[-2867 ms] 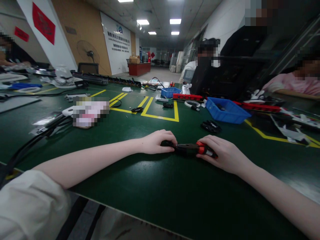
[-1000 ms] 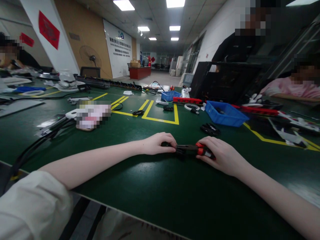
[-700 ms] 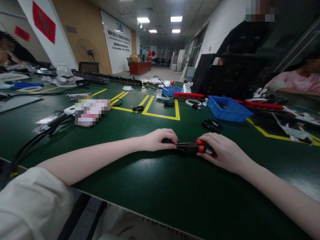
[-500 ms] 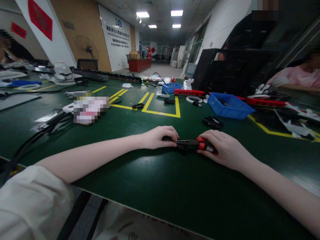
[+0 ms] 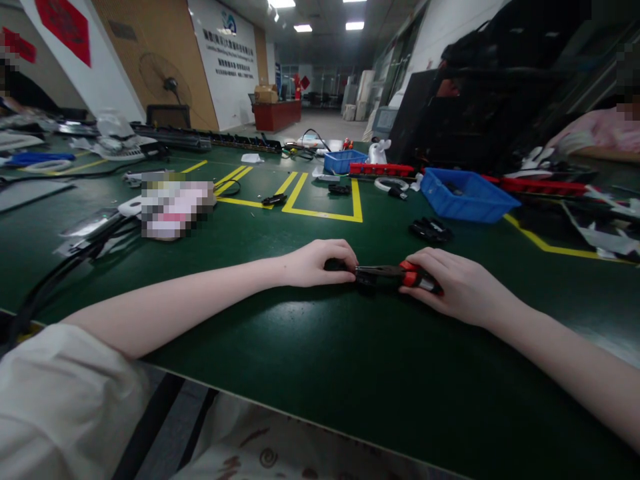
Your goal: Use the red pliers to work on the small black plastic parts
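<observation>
My right hand is closed round the red and black handles of a pair of pliers, whose jaws point left. At the jaw tips, my left hand pinches a small dark piece, partly hidden by the fingers and too dark to name. The pliers' jaws touch or overlap this piece; whether they clamp it I cannot tell. Both hands are just above the green table, near its front edge. Beyond my right hand lies a cluster of small black parts.
A blue bin with dark parts stands to the right, a smaller blue bin farther back. Left lie a pink-and-white blurred object and black cables. Small black pieces lie by the yellow tape. A person's pink sleeve shows at right.
The camera view has tilted down slightly, so the scene sits higher. The pliers have turned a little in my right hand; both hands keep their grip.
</observation>
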A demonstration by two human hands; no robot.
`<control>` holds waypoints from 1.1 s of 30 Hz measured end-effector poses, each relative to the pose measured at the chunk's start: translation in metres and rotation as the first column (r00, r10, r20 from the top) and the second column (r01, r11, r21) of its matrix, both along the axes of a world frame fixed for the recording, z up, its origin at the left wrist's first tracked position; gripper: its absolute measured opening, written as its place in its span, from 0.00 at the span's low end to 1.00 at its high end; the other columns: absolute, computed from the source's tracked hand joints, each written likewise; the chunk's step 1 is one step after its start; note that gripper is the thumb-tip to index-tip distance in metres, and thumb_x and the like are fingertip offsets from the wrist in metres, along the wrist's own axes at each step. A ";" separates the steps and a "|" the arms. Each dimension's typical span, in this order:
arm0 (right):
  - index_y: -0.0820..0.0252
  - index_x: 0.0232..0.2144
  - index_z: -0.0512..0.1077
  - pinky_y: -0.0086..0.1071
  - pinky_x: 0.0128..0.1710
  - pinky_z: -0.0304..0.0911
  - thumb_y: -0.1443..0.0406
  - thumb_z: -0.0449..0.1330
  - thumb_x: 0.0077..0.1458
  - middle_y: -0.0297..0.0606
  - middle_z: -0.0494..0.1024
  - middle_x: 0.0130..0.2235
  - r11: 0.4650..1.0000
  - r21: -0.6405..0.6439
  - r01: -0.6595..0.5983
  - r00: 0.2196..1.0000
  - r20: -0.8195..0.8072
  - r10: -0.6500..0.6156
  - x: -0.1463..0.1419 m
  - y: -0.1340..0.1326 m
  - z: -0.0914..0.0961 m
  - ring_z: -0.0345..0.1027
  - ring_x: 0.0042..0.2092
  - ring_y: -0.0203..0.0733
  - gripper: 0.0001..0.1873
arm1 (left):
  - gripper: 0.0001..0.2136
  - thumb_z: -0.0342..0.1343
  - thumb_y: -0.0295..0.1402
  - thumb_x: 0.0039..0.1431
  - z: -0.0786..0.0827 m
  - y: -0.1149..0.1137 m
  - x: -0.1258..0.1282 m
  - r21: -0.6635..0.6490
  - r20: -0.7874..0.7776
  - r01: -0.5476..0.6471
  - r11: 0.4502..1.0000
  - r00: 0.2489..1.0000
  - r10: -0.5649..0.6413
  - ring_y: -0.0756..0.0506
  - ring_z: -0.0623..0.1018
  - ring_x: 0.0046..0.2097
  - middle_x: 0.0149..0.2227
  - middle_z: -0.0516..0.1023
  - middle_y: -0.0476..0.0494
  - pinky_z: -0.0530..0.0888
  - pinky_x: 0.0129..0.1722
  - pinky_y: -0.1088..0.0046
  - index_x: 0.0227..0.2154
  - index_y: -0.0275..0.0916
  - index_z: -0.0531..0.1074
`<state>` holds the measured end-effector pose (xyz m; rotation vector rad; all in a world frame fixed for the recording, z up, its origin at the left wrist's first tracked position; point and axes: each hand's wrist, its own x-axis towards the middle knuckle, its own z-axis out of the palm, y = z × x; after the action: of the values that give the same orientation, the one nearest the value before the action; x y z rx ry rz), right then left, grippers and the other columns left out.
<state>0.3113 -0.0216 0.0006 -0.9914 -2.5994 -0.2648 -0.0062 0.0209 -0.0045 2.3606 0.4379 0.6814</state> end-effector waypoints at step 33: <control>0.59 0.49 0.70 0.39 0.35 0.72 0.50 0.56 0.67 0.47 0.79 0.43 0.996 0.044 -0.076 0.997 0.030 0.075 0.004 0.004 0.000 0.76 0.39 0.48 0.20 | 0.04 0.66 0.31 0.62 -0.002 -0.002 -0.001 0.121 -0.054 -0.001 0.993 0.999 0.008 0.43 0.79 0.50 0.48 0.78 0.40 0.75 0.52 0.63 0.37 0.37 0.78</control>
<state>0.3154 -0.0179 0.0011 -0.8786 -2.6380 -0.3189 -0.0074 0.0193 -0.0062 2.4982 0.4369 0.6639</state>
